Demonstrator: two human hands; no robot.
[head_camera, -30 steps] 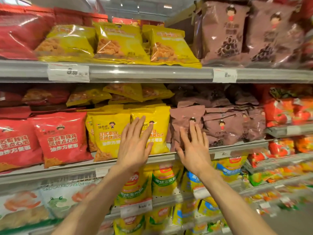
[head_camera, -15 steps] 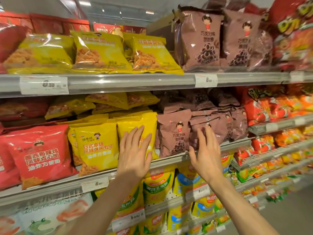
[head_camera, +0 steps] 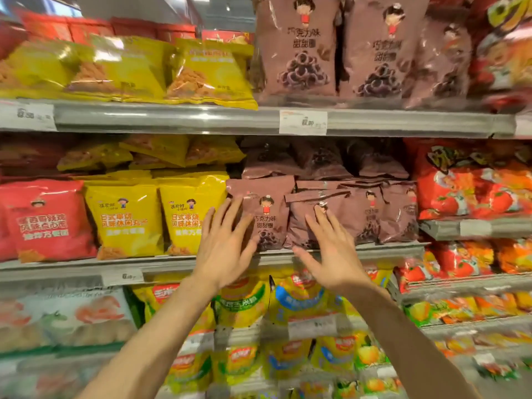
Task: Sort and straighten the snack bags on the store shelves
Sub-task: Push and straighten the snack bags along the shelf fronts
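Left hand (head_camera: 226, 249): fingers straight and spread, palm toward the shelf, holding nothing. Fingertips overlap the seam between the right-hand yellow foil snack bag (head_camera: 187, 217) and the upright brown foil snack bag with a cartoon girl (head_camera: 266, 214); contact vs. hovering: cannot tell.

Right hand (head_camera: 331, 251): also flat and splayed, nothing gripped. Fingertips lie over the slumped brown bag (head_camera: 331, 217) next right, which tilts with its top seal sagging. Hands are apart, side by side, both at the middle shelf's grey metal front rail (head_camera: 172, 262).

Middle shelf, left to right: red foil bag (head_camera: 46, 221), 2 yellow bags upright, then the brown row, then orange-red tomato-print bags (head_camera: 466, 191) on a stepped shelf section.

Hard to read: motion blur smears the lower shelves and the far right edge; the price tag (head_camera: 302, 122) digits are unreadable. Loose bags piled behind the front row sit in shadow. The top shelf's tall brown bags (head_camera: 299, 44) are cut by the upper frame edge.

Room: open gap under the upper shelf rail above the brown row; the front row packs tight edge to edge.
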